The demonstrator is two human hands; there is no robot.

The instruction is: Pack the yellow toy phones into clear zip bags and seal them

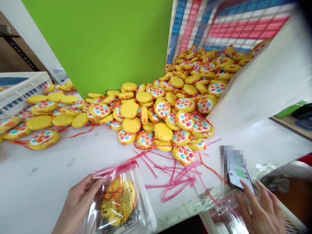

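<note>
My left hand point(81, 198) pinches the top left edge of a clear plastic bag point(146, 208) with a pink strip along its top. Inside the bag lies a yellow toy point(118, 201) with an orange cord and dark printing over it. At the lower right, my right hand point(262, 206) has its fingers spread, with one fingertip at the lit screen of a phone point(240, 177) on the table's edge. Beyond both hands, many yellow toys point(163, 131) with white, dotted faces and orange cords are piled on the white table point(80, 159).
A green panel point(104, 42) stands behind the pile. White baskets are at the far left point(24, 84) and below the table edge at the lower right point(290, 216). White sheeting point(265, 74) covers the right side. Pink marks point(168, 185) streak the table.
</note>
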